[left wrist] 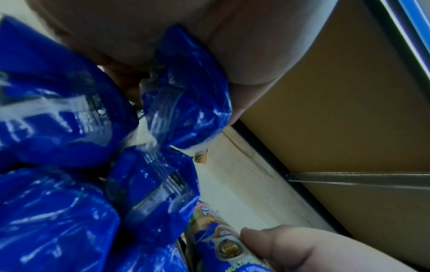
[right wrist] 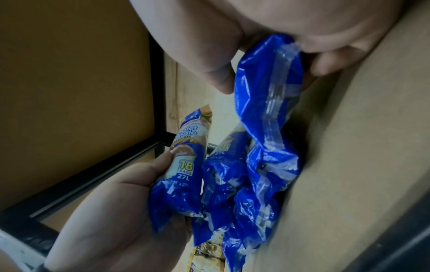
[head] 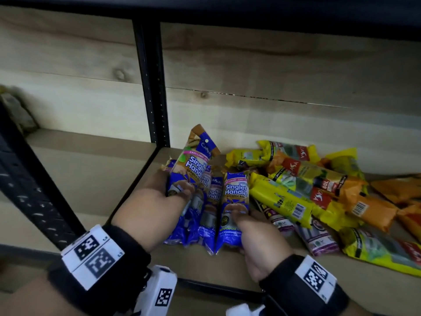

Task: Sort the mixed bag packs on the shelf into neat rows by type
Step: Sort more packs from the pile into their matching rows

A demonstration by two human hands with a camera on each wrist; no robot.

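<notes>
Several blue "Singlet Handle" garbage-bag packs lie side by side on the wooden shelf. My left hand grips one blue pack by its lower half, tilted up and off the shelf; the left wrist view shows its crimped end against my palm. My right hand pinches another blue pack at the right end of the blue group, thumb on top. In the right wrist view that pack hangs between thumb and fingers, and my left hand holds its pack.
A loose pile of yellow packs, orange packs and purple-white packs covers the shelf to the right. A black upright post stands behind the blue packs. Bare shelf board lies to the left.
</notes>
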